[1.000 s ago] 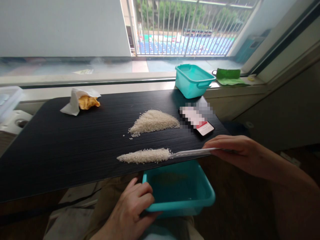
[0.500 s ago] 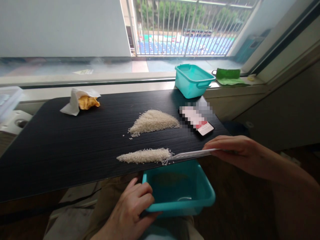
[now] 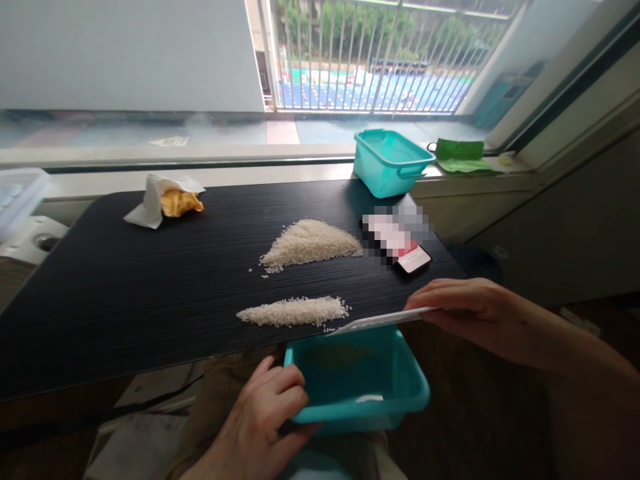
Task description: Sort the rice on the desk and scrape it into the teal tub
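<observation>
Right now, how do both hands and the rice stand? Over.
Left hand gripping near bin. Right hand holding white strip at near edge of table. Rice on table, two heaps. Phone beside farther heap.

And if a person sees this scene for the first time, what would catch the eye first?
Probably the two pale heaps of rice on the dark table, the narrower one nearer the person. By the table's near edge, the left hand grips a turquoise tub, and the right hand holds a thin white card.
</observation>
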Tool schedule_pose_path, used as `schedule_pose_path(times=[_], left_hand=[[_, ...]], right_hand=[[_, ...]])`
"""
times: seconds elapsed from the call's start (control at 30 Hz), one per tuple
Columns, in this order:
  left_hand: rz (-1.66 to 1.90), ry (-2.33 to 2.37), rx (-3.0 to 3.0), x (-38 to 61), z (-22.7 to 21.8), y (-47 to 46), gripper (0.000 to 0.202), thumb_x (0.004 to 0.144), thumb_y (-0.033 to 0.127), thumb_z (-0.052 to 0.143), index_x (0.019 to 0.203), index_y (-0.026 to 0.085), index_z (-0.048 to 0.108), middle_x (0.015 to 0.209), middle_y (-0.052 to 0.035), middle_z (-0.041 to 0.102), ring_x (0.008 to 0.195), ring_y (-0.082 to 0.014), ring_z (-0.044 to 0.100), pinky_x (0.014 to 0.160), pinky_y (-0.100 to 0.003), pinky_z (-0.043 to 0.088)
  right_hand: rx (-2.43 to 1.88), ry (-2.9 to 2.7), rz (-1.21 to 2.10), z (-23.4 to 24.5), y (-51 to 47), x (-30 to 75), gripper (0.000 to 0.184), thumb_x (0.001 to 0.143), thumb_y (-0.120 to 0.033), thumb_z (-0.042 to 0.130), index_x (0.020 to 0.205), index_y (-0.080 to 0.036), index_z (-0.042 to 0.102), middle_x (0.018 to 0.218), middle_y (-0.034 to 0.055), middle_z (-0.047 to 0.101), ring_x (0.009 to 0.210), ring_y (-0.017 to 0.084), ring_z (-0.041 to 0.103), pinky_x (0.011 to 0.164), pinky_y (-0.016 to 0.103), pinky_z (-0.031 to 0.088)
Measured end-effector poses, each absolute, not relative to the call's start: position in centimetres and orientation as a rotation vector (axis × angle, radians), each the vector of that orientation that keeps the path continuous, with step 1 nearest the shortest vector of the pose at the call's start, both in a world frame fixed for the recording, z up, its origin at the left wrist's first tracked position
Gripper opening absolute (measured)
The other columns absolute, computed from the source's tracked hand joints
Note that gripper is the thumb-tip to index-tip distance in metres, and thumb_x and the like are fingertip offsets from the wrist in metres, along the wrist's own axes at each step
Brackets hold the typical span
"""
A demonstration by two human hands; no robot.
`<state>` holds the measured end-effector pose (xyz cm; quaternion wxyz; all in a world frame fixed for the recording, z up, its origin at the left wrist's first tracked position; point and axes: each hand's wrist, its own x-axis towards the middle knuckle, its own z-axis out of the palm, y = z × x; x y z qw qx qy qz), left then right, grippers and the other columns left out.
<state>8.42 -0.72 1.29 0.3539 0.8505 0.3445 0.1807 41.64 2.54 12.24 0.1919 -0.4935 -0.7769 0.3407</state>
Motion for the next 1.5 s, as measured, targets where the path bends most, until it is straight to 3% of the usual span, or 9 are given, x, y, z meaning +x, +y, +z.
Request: schedule_pose_path(times=[0.3,0.6,0.87,1.13,1.33,1.5], left_hand=[[0.458,0.899,2.257,8.3,1.4,-0.7,0.017,0.086,0.011,0.057,0.072,0.02,0.054,0.079,0.0032,0.058,0.073,-0.0155,0.06,0.095,-0.04,0.033],[0.455,0.883,2.26,8.3,1.4,-0.6,0.015,0.085,0.011,0.057,0.073,0.02,0.055,0.081,0.003,0.059,0.074,-0.0159,0.061,0.095,-0.04,0.033],[0.458,0.905,2.244,8.2,1.3,-0.8,0.016,0.086,0.011,0.057,0.073,0.02,0.055,0.082,0.0032,0.059,0.074,-0.0157,0.061,0.098,-0.043,0.032],[0.47,0.902,2.259,8.4,1.7,-0.5,0.016,0.087,0.013,0.057,0.072,0.02,0.056,0.081,0.0024,0.06,0.074,-0.0156,0.06,0.094,-0.039,0.038],[0.451,0.899,2.236,8.3,1.5,-0.7,0.015,0.086,0.011,0.056,0.075,0.02,0.055,0.084,0.0029,0.06,0.077,-0.016,0.061,0.1,-0.043,0.031],[0.461,0.897,2.229,8.1,1.4,-0.8,0.015,0.087,0.011,0.056,0.075,0.021,0.055,0.083,0.0025,0.06,0.077,-0.0165,0.06,0.097,-0.042,0.033]], right_hand=[[-1.375,-2.236,0.865,11.3,4.1,40.7,0.021,0.095,-0.029,0.055,0.106,-0.023,0.073,0.101,0.0016,0.075,0.091,0.016,0.067,0.08,0.024,0.05],[-1.364,-2.217,0.964,12.2,3.0,41.4,0.022,0.095,-0.03,0.055,0.103,-0.023,0.074,0.096,0.0028,0.075,0.083,0.016,0.069,0.072,0.023,0.053],[-1.403,-2.219,0.927,11.6,3.4,41.5,0.023,0.096,-0.032,0.055,0.104,-0.022,0.073,0.097,0.0023,0.075,0.087,0.016,0.067,0.077,0.024,0.052],[-1.437,-2.2,0.919,12.0,3.1,41.5,0.025,0.095,-0.035,0.055,0.104,-0.021,0.074,0.097,0.005,0.075,0.087,0.02,0.068,0.076,0.028,0.053],[-1.429,-2.202,0.971,12.3,2.9,41.2,0.028,0.094,-0.038,0.054,0.1,-0.021,0.076,0.092,0.006,0.076,0.08,0.02,0.069,0.07,0.028,0.055],[-1.43,-2.184,0.931,12.0,3.2,41.2,0.024,0.094,-0.036,0.056,0.103,-0.023,0.074,0.095,0.0037,0.076,0.085,0.019,0.068,0.074,0.027,0.053]])
